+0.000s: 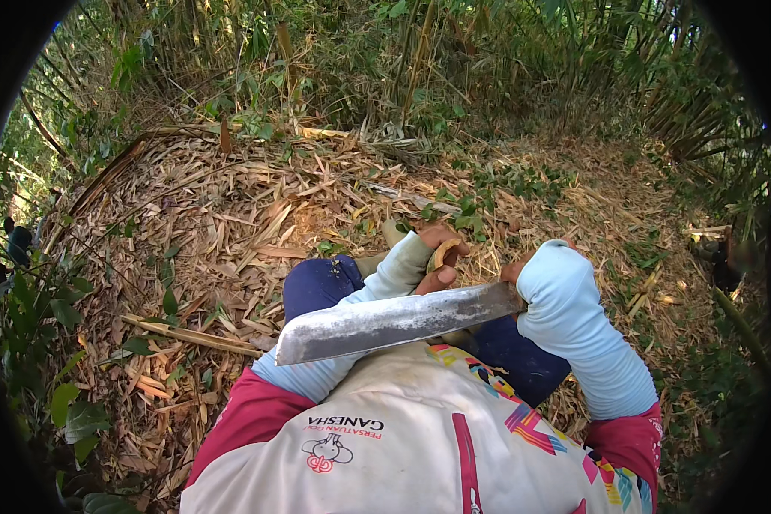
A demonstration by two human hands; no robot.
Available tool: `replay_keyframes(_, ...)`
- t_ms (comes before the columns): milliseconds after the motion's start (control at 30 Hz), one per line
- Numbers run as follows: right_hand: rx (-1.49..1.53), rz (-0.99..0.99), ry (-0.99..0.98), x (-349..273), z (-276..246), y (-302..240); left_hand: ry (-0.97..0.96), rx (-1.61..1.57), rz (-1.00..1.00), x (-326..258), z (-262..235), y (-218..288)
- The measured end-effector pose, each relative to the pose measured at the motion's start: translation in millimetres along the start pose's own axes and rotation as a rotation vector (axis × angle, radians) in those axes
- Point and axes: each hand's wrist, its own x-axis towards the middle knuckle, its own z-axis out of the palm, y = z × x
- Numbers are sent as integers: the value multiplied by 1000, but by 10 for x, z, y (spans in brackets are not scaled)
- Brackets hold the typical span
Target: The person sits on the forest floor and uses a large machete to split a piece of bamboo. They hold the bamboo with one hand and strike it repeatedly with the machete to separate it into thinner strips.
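Observation:
In my right hand (513, 271) is a machete (394, 322) with a long, broad, worn grey blade. The blade lies across in front of my body, pointing left, its blunt-looking end above my left forearm. The handle is hidden inside my fist and behind the light blue sleeve. My left hand (438, 235), just beyond the blade, curls its fingers and thumb round a short, curved tan piece (442, 254) that looks like wood or bamboo. That piece sits close to the blade's handle end; I cannot tell whether they touch.
Dry leaves (231, 197) cover the ground around my bent, dark blue-clad legs (321, 283). A split bamboo length (193, 336) lies at the left, and a greyish stick (415, 199) lies ahead. Leafy plants (81, 411) stand near on the left; dense bamboo (403, 64) rises at the back.

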Motion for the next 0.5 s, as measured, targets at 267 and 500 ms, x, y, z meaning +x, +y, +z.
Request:
replay_keyframes(267, -24, -67, 96, 136, 9, -64, -64, 2, -94, -49, -18, -196)
replay_keyframes(500, -103, -93, 91, 160, 24, -88, -55, 46, -91, -67, 39, -251)
